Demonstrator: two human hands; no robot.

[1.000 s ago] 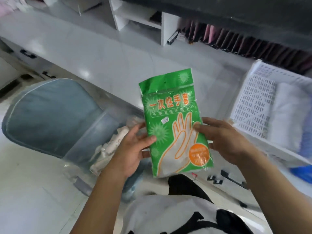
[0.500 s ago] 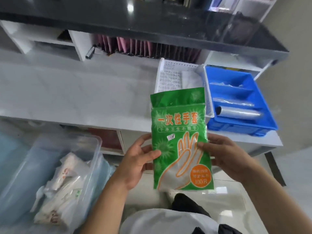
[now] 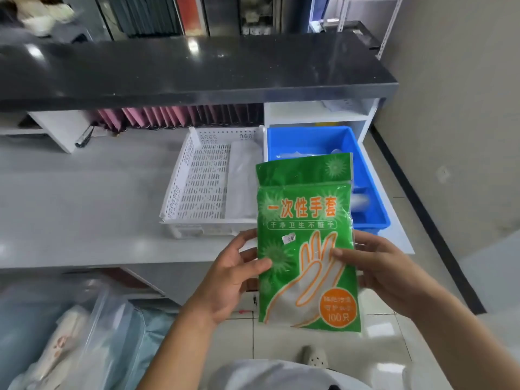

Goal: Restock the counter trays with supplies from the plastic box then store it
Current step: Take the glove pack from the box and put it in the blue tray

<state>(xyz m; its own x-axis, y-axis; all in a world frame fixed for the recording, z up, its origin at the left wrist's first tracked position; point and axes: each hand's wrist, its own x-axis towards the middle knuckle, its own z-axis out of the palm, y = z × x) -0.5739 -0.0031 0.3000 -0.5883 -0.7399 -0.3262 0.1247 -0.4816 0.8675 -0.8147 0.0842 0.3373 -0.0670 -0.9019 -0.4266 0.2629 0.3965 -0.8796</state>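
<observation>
Glove packet [image 3: 306, 249], a green plastic pack printed with an orange hand outline, is being held upright in front of us, above the front edge of the surface [image 3: 84, 209]. In the head view, our left hand [image 3: 233, 280] is pinching the packet's left edge, thumb on the printed face and fingers behind. Our right hand [image 3: 385, 268] is pinching the right edge the same way, thumb lying across the hand outline. Behind the packet, a white perforated tray [image 3: 197, 187] is sitting on the surface, with a pale folded item lying along its right side. A blue tray [image 3: 368, 175] is standing just beside it on the right, partly hidden by the packet and holding clear wrapped items. At lower left, the clear plastic box [image 3: 92, 333] is showing wrapped supplies inside; its contents are blurred.
</observation>
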